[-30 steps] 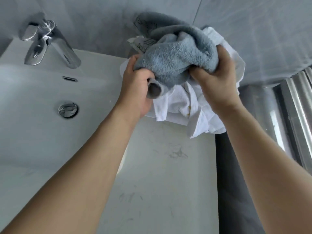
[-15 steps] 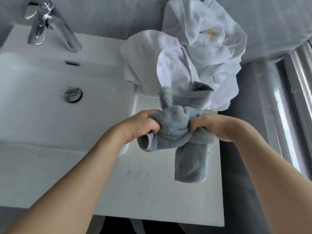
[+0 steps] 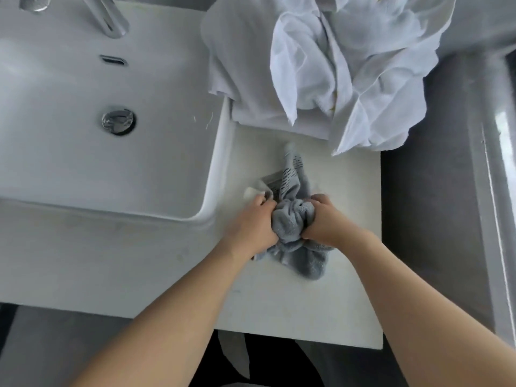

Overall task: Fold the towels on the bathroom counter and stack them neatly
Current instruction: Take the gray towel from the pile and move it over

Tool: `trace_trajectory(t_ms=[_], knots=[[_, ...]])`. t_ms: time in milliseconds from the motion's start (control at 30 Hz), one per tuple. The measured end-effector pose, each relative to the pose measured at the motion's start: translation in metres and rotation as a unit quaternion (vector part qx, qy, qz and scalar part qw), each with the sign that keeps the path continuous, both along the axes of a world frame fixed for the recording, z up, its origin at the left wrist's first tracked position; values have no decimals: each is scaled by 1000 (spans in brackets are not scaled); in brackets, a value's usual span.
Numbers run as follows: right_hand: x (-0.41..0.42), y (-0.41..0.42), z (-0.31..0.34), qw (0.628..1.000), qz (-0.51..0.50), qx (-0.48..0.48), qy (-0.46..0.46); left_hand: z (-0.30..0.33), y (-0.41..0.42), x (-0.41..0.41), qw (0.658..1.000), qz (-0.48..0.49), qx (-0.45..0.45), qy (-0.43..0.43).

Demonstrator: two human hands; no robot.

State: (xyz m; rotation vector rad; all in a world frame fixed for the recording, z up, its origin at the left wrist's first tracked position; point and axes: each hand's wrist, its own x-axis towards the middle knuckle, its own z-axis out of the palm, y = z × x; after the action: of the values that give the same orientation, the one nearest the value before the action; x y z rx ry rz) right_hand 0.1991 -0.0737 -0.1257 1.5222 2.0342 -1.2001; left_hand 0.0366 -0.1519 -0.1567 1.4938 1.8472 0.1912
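A small grey towel (image 3: 290,222) lies bunched on the white counter (image 3: 307,311), its printed label sticking out toward the wall. My left hand (image 3: 251,224) grips its left side and my right hand (image 3: 324,222) grips its right side, both fists closed on the cloth. A loose corner of the grey towel hangs out below my hands, resting on the counter. Behind it, at the back of the counter, a heap of crumpled white towels (image 3: 343,68) is piled against the wall, partly draped over the basin's right rim.
The white sink basin (image 3: 69,163) with its chrome drain (image 3: 118,122) takes up the left. A chrome tap (image 3: 109,18) stands at the back. The counter's right edge drops to a grey floor (image 3: 424,219) beside a metal rail (image 3: 499,219).
Both hands have pulled the grey towel off the white heap and down toward me; it now rests on the counter instead of hanging in the air.
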Motion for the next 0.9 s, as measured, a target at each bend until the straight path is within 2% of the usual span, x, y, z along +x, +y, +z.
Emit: trace_trajectory(t_ms=[67, 167, 233, 333, 533, 667, 900], knots=[[-10, 2, 4, 999, 15, -13, -35, 9, -1, -10, 999, 16, -16, -50], [-31, -1, 16, 992, 29, -105, -66, 24, -16, -32, 984, 32, -136, -110], [-51, -10, 22, 986, 35, -150, -67, 26, -32, -52, 972, 55, -182, -140], [-99, -34, 25, 979, 47, -188, -66, 28, -63, -96, 965, 77, -202, -149], [-205, -90, 23, 952, 48, -294, -66, 45, -119, -200, 954, 75, -268, -110], [-284, -132, 22, 958, 46, -281, -31, 53, -158, -280, 952, 133, -254, -105], [-447, -176, 37, 980, 58, -175, 80, 71, -219, -433, 933, 301, -157, -121]])
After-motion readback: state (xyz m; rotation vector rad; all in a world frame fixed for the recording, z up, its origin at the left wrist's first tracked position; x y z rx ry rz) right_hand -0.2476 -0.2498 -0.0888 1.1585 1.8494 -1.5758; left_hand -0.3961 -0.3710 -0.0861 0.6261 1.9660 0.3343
